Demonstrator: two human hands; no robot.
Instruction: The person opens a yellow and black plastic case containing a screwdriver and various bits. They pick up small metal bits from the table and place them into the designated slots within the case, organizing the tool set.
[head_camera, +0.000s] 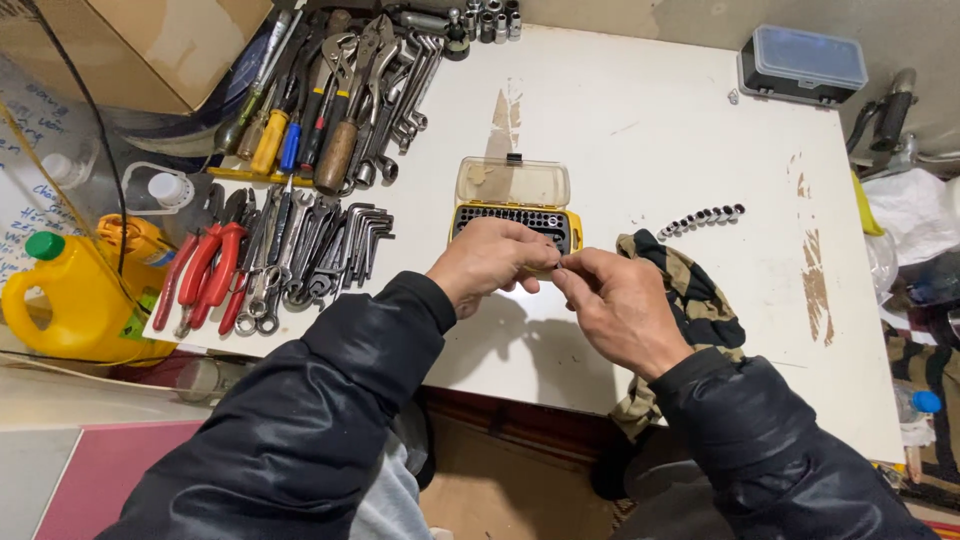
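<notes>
Two hands meet just in front of the open yellow bit case (515, 222) on the white worktop (660, 130), left hand (487, 262) and right hand (618, 305) pinching a tiny part between fingertips, its kind too small to tell, close to the case's slots.

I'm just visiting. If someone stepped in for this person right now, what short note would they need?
Left hand and right hand: fingertips meet over the front edge of the open yellow bit case, pinching something too small to identify.
Case: clear lid up, dark bits in rows.
Beside the right hand: camouflage cloth; beyond it, a row of small sockets.
Left of the table: pliers, wrenches, hex keys laid out.
Done or left: cannot tell.
</notes>
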